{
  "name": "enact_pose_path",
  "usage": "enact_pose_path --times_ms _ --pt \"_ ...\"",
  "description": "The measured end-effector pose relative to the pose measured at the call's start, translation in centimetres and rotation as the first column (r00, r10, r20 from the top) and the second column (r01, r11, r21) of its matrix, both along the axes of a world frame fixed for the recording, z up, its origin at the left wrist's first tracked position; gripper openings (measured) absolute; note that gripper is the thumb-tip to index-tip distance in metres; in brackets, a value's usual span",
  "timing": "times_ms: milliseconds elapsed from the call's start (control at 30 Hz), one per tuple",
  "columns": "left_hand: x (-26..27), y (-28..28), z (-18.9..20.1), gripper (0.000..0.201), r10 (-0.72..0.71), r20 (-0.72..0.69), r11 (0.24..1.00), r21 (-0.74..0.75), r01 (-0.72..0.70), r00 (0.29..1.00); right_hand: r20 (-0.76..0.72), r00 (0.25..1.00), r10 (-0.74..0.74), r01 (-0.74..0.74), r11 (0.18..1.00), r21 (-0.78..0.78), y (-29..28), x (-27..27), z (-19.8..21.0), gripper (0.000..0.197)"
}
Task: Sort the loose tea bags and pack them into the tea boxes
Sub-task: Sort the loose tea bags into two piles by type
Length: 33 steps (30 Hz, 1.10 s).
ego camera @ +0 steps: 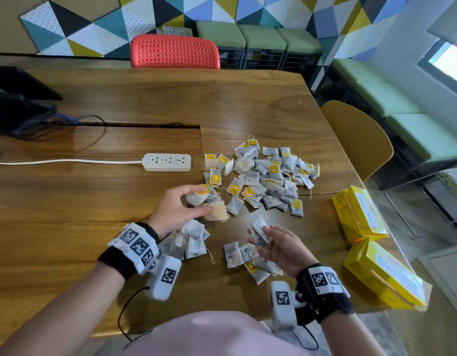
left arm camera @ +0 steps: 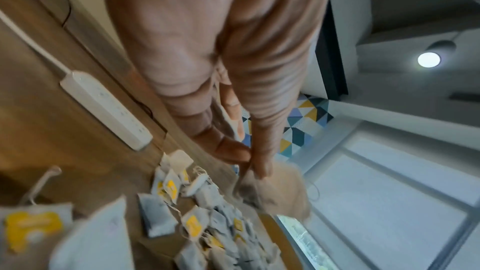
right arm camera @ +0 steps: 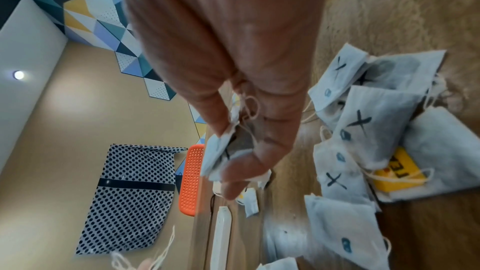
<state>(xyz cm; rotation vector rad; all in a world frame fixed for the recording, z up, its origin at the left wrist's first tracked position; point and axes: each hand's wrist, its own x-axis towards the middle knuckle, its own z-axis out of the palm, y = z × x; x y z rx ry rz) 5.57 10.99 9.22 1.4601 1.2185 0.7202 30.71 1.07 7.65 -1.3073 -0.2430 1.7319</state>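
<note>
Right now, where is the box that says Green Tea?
In the head view, the Green Tea box lies near the table's right edge, right of the tea bag pile, just beyond the other yellow box.

The farther yellow tea box carries a white label handwritten "Green tea". On the nearer yellow tea box, just this side of it, the handwritten label begins "Black", the rest too blurred to read. Left of those boxes, several grey tea bags bear a hand-drawn black "X", and a yellow tag among them shows the letters "TEA".
</note>
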Motion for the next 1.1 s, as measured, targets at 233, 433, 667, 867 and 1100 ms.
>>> enact_pose_path --times_ms 233,433,667,867,1100 --pt "-2.7 -0.6 -1.0 0.043 -0.159 -0.327 0.987 -0.023 0.16 0.932 0.1 0.991 0.094 -0.09 0.995 -0.036 -0.9 0.5 -0.7 0.017" --pt "-2.8 -0.9 -2.3 0.038 0.004 -0.482 0.987 0.142 0.073 0.876 0.04 0.998 0.041 -0.039 0.998 -0.04 -1.3 0.3 -0.4 0.025" --pt "0.5 -1.5 -1.1 0.038 -0.093 -0.189 0.987 0.109 0.115 0.978 0.012 1.0 0.015 -0.015 1.0 0.015 -1.7 1.2 -0.3 0.035" --pt "2.0 -1.9 -1.8 0.047 -0.146 0.034 0.989 -0.031 0.147 0.989 0.653 0.72 0.235 -0.184 0.972 -0.148 -1.6 3.8 -2.2 0.023" --pt "4.1 -2.6 -1.7 0.05 -0.194 0.046 0.972 -0.128 0.199 0.98 0.867 0.454 0.206 -0.412 0.911 0.0 -0.9 1.4 0.0 0.04"
